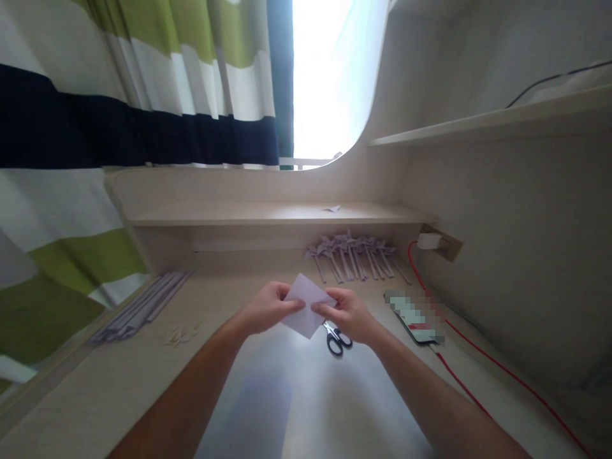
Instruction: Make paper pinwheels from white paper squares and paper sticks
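A small square of pale lilac paper [306,326] is held up over the desk, turned so one corner points away from me. My left hand [270,307] pinches its left corner, thumb on top and fingers beneath. On the opposite corner my right hand [348,311] grips it the same way, and the two thumb tips lie close together near the paper's middle. Dark-handled scissors [335,344] lie on the desk just below my right hand, their blades partly hidden by it.
Paper pinwheels [351,252] lie in a row under the back shelf [268,213], which bears a folded paper piece [333,208]. Rolled paper sticks [143,306] and small pale bits [180,335] are left. A phone [415,319] with a red cable [459,376] is right.
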A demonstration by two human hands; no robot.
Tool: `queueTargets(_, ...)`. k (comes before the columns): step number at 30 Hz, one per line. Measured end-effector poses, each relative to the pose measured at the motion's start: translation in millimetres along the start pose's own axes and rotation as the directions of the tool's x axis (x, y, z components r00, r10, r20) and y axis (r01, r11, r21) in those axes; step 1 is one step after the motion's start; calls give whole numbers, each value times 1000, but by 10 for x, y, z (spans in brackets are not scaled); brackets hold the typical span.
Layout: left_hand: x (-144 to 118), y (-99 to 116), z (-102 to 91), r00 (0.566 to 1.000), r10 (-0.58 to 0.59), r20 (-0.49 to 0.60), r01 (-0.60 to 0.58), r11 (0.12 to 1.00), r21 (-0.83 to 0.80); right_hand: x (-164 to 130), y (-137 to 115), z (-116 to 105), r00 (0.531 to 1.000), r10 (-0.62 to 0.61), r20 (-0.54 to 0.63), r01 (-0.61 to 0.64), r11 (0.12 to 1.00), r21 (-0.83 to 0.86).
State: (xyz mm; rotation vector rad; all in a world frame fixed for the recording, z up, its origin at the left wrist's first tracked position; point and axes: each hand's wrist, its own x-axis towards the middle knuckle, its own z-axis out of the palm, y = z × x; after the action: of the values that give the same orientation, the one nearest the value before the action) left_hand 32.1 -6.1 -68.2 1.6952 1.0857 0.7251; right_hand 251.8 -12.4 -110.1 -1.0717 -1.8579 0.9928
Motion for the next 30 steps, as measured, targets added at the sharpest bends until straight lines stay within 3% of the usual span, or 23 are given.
queueTargets(3,85,-8,-35,999,-42,15,42,999,25,19,0,-39,999,37,8,-36,998,-54)
queueTargets(7,90,46,-150,990,-37,-133,40,999,25,-79,-6,-104,988,145,-42,-151,955,-256)
queueTargets(12,-104,253,-306,969,-7,-248,3,1000,-16,-291,130,-70,927,363,-94,-344,724,-597)
queueTargets(15,-257,406,-334,962,10,-274,-22,999,-39,-324,173,-22,898,433,-80,-362,621,-695)
queueTargets(18,-374,522,-314,953,24,-304,-41,998,-50,-330,142,1,888,457,-55,-345,582,-737)
queueTargets(21,-446,579,-293,949,18,-314,-43,996,-74,-370,106,-14,890,455,-31,-331,596,-732)
queueTargets(30,-633,590,-415,958,52,-281,-88,989,-117,-378,156,-89,893,440,98,-342,802,-489)
